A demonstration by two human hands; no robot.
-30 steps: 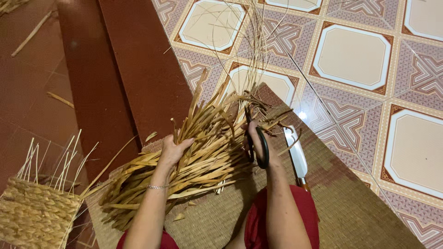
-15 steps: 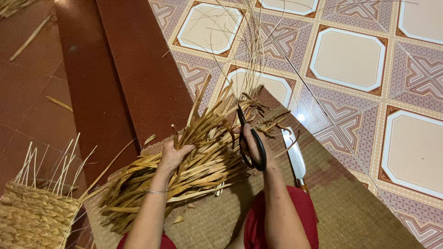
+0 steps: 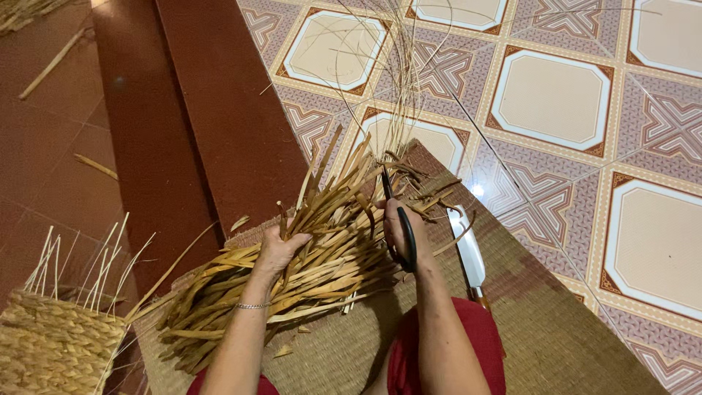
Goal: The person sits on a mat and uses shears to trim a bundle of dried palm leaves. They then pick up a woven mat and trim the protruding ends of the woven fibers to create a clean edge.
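A thick bundle of dried straw-coloured strips [image 3: 307, 256] lies across a woven mat [image 3: 556, 322]. My left hand [image 3: 279, 249] presses down on the middle of the bundle, a thin bracelet on its wrist. My right hand [image 3: 404, 228] grips black-handled scissors [image 3: 395, 219], whose blades point away from me into the far ends of the strips. Thin loose fibres fan upward from the bundle's far end over the tiles.
A knife with a pale blade [image 3: 468, 252] lies on the mat just right of my right hand. A half-woven straw basket [image 3: 55, 344] stands at the lower left. A dark red step [image 3: 212, 117] runs beside the patterned floor tiles [image 3: 556, 95]. Stray strips lie on the red floor.
The view has shifted slightly. My right hand has pushed the scissors a little further into the strip ends; my left hand stays on the bundle.
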